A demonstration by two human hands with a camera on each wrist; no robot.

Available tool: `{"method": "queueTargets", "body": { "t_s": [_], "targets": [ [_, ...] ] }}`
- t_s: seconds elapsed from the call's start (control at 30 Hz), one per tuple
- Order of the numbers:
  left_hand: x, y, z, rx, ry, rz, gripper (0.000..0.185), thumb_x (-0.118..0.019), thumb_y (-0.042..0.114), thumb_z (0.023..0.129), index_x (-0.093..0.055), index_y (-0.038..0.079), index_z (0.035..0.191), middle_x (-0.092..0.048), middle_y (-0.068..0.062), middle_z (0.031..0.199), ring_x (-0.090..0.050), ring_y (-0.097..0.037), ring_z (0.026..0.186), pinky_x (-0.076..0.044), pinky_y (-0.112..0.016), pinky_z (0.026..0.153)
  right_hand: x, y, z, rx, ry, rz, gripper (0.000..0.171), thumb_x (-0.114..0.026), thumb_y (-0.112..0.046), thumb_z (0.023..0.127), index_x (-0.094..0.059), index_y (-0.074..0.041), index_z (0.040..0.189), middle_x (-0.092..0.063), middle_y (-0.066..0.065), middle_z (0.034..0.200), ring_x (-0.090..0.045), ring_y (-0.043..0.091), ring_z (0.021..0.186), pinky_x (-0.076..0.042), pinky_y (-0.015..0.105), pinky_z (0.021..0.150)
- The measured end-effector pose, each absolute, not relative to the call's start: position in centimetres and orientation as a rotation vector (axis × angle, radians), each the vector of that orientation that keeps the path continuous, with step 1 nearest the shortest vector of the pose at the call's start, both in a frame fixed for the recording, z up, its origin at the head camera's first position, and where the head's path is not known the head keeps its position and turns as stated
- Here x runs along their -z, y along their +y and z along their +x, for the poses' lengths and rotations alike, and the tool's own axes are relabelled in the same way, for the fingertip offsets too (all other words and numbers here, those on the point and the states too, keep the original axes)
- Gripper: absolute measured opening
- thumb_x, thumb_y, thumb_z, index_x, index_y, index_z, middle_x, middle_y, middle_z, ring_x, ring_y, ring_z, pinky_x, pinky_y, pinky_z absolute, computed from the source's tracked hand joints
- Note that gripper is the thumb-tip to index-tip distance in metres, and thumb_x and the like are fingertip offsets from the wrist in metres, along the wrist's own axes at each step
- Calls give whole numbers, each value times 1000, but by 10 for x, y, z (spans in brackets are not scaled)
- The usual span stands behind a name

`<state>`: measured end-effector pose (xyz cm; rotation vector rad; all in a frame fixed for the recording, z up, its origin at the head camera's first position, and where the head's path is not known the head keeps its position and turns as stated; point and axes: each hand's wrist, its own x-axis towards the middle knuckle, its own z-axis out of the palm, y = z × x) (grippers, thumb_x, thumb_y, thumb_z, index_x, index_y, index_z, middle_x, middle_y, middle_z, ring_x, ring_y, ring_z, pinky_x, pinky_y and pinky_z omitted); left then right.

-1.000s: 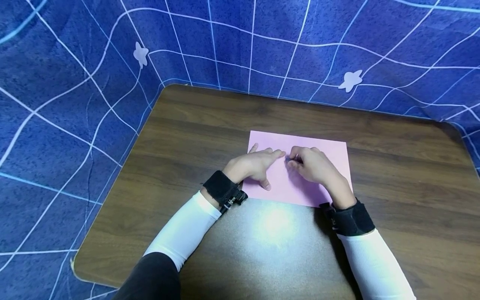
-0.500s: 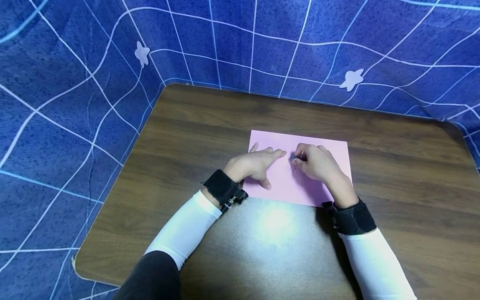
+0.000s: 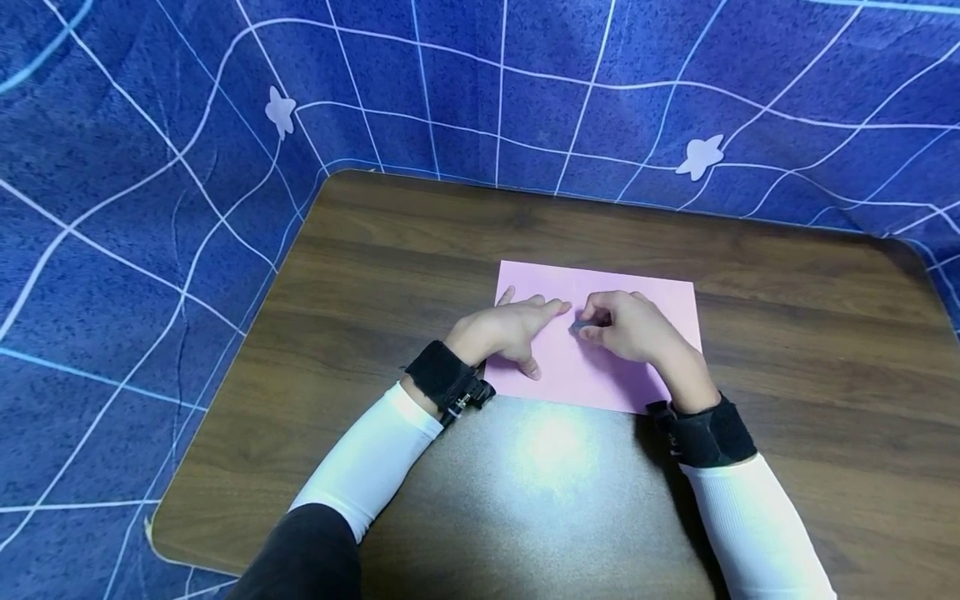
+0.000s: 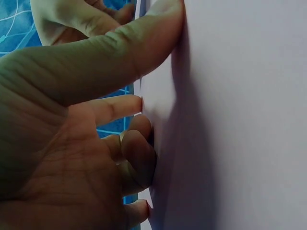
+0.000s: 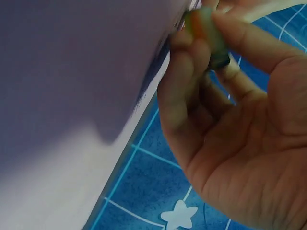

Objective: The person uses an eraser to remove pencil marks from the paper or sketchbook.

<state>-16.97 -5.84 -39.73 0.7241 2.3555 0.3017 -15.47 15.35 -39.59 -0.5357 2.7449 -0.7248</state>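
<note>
The pink paper (image 3: 600, 350) lies flat near the middle of the worktop (image 3: 375, 275). The left hand (image 3: 506, 329) rests on its left part with fingers straight and spread, pinning it down. The right hand (image 3: 630, 327) pinches a small dark eraser-like block (image 3: 579, 325) against the sheet just beside the left fingertips. The step looks like rubbing at a spot on the sheet; the next stroke calls for steady downward hold so the sheet neither slides nor creases. A blue gridded cloth (image 3: 150, 167) with pale stars surrounds the worktop, and nothing blocks the hands.

Pink paper sheet (image 3: 600, 333) lies flat, small eraser (image 3: 581, 325) on it.
</note>
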Motion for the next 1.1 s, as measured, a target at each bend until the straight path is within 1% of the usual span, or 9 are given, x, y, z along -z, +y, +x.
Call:
{"method": "queueTargets", "body": {
  "t_s": [0.13, 0.23, 0.33, 0.43, 0.53, 0.7, 0.83, 0.9, 1.1],
  "targets": [
    [398, -59, -169, -306, 2358, 728, 116, -89, 34, 77, -14, 26, 166, -22, -5, 172, -13, -17, 161, 4, -53, 130, 395, 158, -156, 620, 2868, -493, 9, -75, -16, 90, -72, -12, 97, -77, 7, 89, -68, 26, 81, -50, 46, 73],
    [398, -59, -169, -317, 2360, 725, 116, -89, 33, 77, -15, 25, 165, -22, -5, 172, -14, -17, 161, 4, -53, 130, 395, 157, -154, 598, 2876, -551, 9, -74, -13, 90, -71, -9, 98, -77, 8, 88, -68, 27, 80, -51, 48, 74],
    [398, -59, -168, -328, 2362, 717, 117, -90, 33, 76, -16, 25, 165, -22, -5, 172, -14, -17, 161, 4, -53, 130, 395, 153, -151, 630, 2814, -653, 8, -75, -12, 90, -70, -10, 97, -75, 4, 83, -65, 23, 77, -51, 46, 74],
    [397, -59, -168, -333, 2369, 712, 117, -91, 33, 74, -17, 25, 165, -25, -5, 171, -17, -17, 160, 4, -54, 130, 395, 147, -148, 686, 2714, -740, 9, -77, -12, 90, -70, -12, 94, -71, -2, 79, -59, 18, 73, -47, 39, 70],
    [396, -58, -169, -327, 2372, 718, 117, -91, 34, 75, -17, 25, 165, -26, -6, 170, -18, -18, 160, 4, -54, 130, 394, 144, -148, 727, 2651, -739, 10, -78, -12, 89, -69, -13, 93, -68, -3, 78, -56, 16, 72, -43, 36, 69],
    [396, -59, -169, -304, 2366, 724, 116, -89, 34, 77, -14, 25, 165, -21, -6, 172, -13, -18, 161, 4, -54, 130, 394, 148, -152, 697, 2761, -549, 7, -75, -17, 91, -71, -13, 96, -77, 3, 89, -68, 22, 83, -49, 42, 77],
    [397, -58, -169, -302, 2364, 728, 116, -89, 34, 77, -14, 25, 166, -20, -5, 173, -12, -18, 161, 4, -53, 130, 395, 152, -155, 605, 2886, -461, 8, -73, -18, 92, -70, -12, 96, -77, 7, 93, -68, 28, 83, -50, 48, 73],
    [397, -58, -169, -303, 2368, 730, 116, -89, 34, 77, -14, 25, 166, -20, -4, 173, -13, -17, 161, 4, -53, 130, 396, 153, -155, 582, 2904, -492, 8, -73, -17, 92, -69, -12, 95, -76, 7, 90, -66, 28, 79, -50, 48, 70],
    [396, -58, -169, -320, 2370, 722, 119, -91, 35, 74, -15, 25, 165, -23, -4, 172, -15, -18, 160, 4, -54, 130, 394, 149, -150, 652, 2763, -705, 8, -76, -14, 91, -70, -12, 95, -75, 2, 84, -62, 20, 75, -50, 43, 72]
  ]
}}
